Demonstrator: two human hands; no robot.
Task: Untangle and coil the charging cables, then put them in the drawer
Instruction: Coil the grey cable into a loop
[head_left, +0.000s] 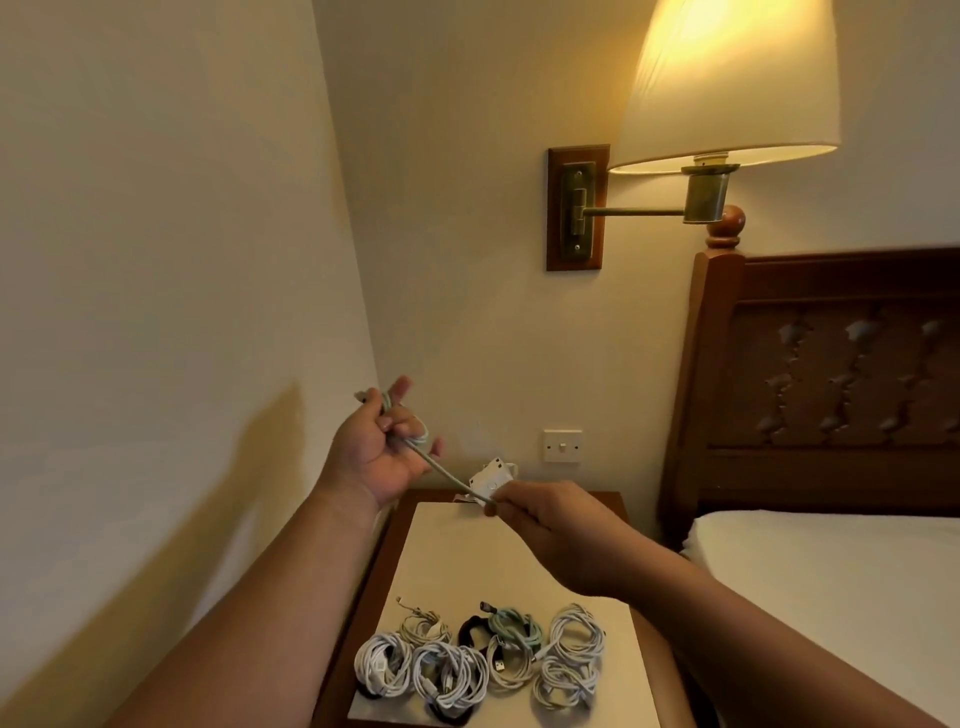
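On the bedside table (519, 561), below both hands, lie several coiled cables (478, 654). The left hand (382, 452) winds the last grey-green cable (447, 475) round its fingers; the right hand (550, 525) pinches its free end taut. Drawer storage remains.

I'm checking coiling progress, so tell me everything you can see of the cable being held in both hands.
The cable is thin and pale grey-green, apparently braided. Some turns are looped around the left hand's fingers, with a connector end poking out past them. From there a straight, taut stretch slants down to the right hand, which pinches it above the nightstand. Only the hands touch it.
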